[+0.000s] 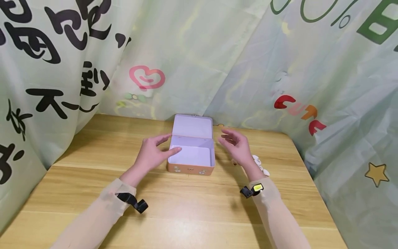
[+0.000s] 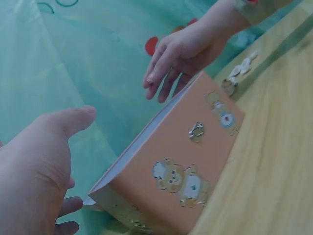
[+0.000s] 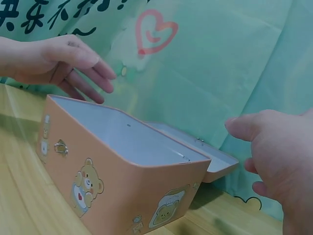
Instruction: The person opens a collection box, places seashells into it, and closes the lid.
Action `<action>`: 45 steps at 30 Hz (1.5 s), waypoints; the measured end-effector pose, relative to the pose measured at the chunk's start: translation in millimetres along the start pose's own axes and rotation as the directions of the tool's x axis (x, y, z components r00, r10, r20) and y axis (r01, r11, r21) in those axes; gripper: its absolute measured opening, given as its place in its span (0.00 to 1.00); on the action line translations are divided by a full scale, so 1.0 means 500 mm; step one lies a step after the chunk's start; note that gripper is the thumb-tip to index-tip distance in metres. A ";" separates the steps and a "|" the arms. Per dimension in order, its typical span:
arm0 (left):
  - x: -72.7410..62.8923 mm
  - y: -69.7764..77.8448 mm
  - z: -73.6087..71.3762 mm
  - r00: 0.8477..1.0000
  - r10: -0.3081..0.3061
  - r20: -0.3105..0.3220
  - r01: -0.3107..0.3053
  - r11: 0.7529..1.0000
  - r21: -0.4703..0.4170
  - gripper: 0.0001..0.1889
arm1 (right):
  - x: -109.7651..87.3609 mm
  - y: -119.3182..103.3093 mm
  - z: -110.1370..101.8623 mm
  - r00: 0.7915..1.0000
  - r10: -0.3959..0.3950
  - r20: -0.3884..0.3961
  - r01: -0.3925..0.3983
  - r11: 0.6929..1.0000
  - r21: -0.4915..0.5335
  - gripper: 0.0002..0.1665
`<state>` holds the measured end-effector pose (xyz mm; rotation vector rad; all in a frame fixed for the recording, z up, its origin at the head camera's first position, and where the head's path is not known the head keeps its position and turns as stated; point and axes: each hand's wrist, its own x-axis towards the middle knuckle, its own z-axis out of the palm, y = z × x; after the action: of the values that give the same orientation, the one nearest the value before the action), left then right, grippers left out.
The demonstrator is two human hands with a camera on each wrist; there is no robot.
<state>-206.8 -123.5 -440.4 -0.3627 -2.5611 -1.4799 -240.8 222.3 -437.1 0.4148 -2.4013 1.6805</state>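
An orange tin box (image 1: 191, 168) with bear pictures and a small metal clasp stands on the table, its hinged lid (image 1: 192, 126) tipped back and its pale lilac inside showing. At its left side my left hand (image 1: 152, 152) has the thumb apart from the fingers, and the thumb tip overlaps the box's opening in the head view. My right hand (image 1: 237, 147) hovers off the right side with fingers loosely bent and holding nothing. Under the right wrist lie several small white pieces (image 1: 256, 159) and a brownish one (image 1: 234, 162), partly hidden by the hand.
The wooden table (image 1: 186, 214) reaches back to a pale printed curtain (image 1: 199, 62) that hangs behind and along both sides. A thin dark curved line (image 1: 219, 125) shows at the table's back edge beside the lid.
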 end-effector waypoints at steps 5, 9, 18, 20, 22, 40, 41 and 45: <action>-0.034 0.007 0.007 1.000 0.004 -0.022 -0.001 0.993 0.117 0.42 | -0.021 -0.009 -0.009 1.000 0.004 0.001 -0.003 1.000 -0.023 0.23; -0.052 0.006 0.015 0.999 0.031 -0.019 -0.027 0.985 0.173 0.44 | -0.037 -0.014 -0.019 1.000 0.008 0.016 -0.007 0.999 -0.035 0.23; -0.070 0.002 0.028 0.995 0.099 0.002 -0.097 0.968 0.232 0.45 | -0.068 -0.012 -0.045 0.999 0.005 0.052 -0.002 0.998 -0.062 0.23; -0.071 0.001 0.030 0.996 0.092 0.000 -0.089 0.967 0.238 0.46 | -0.074 -0.009 -0.050 0.998 0.000 0.055 0.004 0.998 -0.066 0.23; -0.074 0.000 0.033 0.997 0.083 -0.002 -0.080 0.967 0.240 0.46 | -0.081 -0.006 -0.057 0.999 -0.001 0.054 0.005 0.997 -0.074 0.23; -0.080 -0.007 0.046 0.994 0.100 -0.032 -0.090 0.969 0.232 0.46 | -0.127 0.023 -0.109 0.998 0.041 0.048 -0.032 0.983 -0.182 0.24; -0.081 -0.008 0.046 0.995 0.098 -0.033 -0.088 0.970 0.228 0.46 | -0.129 0.026 -0.112 0.997 0.050 0.052 -0.039 0.980 -0.196 0.24; -0.081 -0.008 0.046 0.994 0.099 -0.043 -0.086 0.968 0.234 0.46 | -0.134 0.033 -0.120 0.994 0.087 0.071 -0.066 0.963 -0.263 0.26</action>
<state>-169.4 -110.6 -465.7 -0.3974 -2.5976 -1.1283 -183.7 292.4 -451.6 0.3594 -2.6835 1.3721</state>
